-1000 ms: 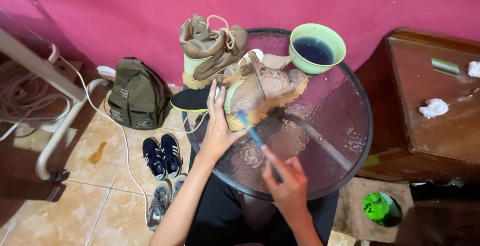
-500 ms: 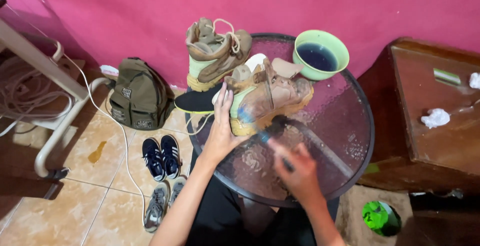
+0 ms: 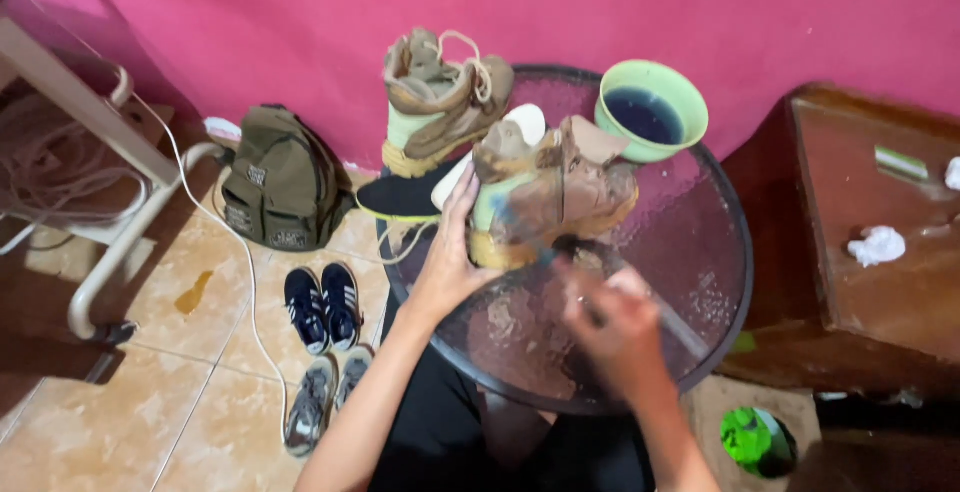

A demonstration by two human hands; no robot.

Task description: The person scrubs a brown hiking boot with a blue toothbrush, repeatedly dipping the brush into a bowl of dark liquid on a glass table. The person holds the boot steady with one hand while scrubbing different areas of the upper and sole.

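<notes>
Boot (image 3: 550,197), tan and smeared with dirt, is lain on its side on the round glass table (image 3: 700,282), and its heel end is clasped by the left hand (image 3: 450,252), whose fingers are wrapped up against the sole and upper. Just to the right of that grip, the right hand (image 3: 615,322) is seen blurred and closed around a thin brush (image 3: 560,262), whose tip is pressed to the lower edge of the boot; the exact hold on the handle cannot be made out through the blur. Beyond the clasped boot, farther from the hands, a second boot (image 3: 440,102) of the same tan colour is stood upright near the pink wall. A white insole (image 3: 500,147) and a dark insole (image 3: 400,197) are laid between the two boots, just above the left hand. Up and to the right of the grip, a green bowl (image 3: 655,112) filled with dark liquid is set at the table's rim. Well to the left, on the tiled floor, an olive backpack (image 3: 280,182) is leaned, with a pair of dark sneakers (image 3: 322,304) and a pair of grey shoes (image 3: 325,402) below it. Far right, a wooden cabinet (image 3: 860,282) is seen bearing a crumpled white tissue (image 3: 877,245).
</notes>
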